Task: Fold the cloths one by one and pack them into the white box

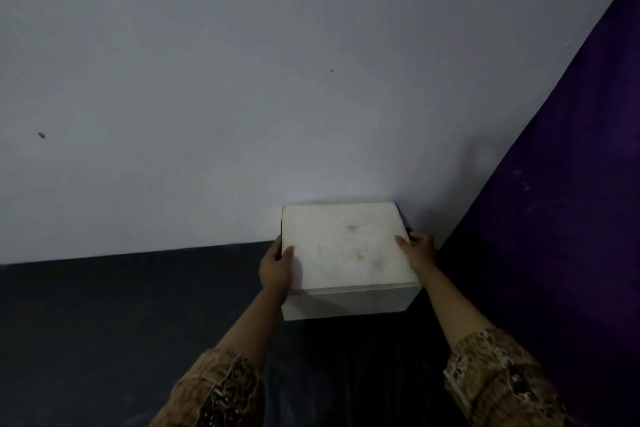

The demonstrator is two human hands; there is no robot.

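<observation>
The white box (346, 253) has its lid closed and shows faint stains on top. It stands on a dark surface (121, 322) close to the pale wall, near the right corner. My left hand (276, 269) grips the box's left side, thumb on the lid. At the right side, my right hand (417, 248) holds the box with its thumb on the lid too. Both arms wear brown patterned sleeves. No cloths are in view.
A pale grey wall (242, 97) fills the upper part of the view. A purple wall or curtain (571, 218) closes off the right side, right beside the box. The dark surface stretches left and toward me.
</observation>
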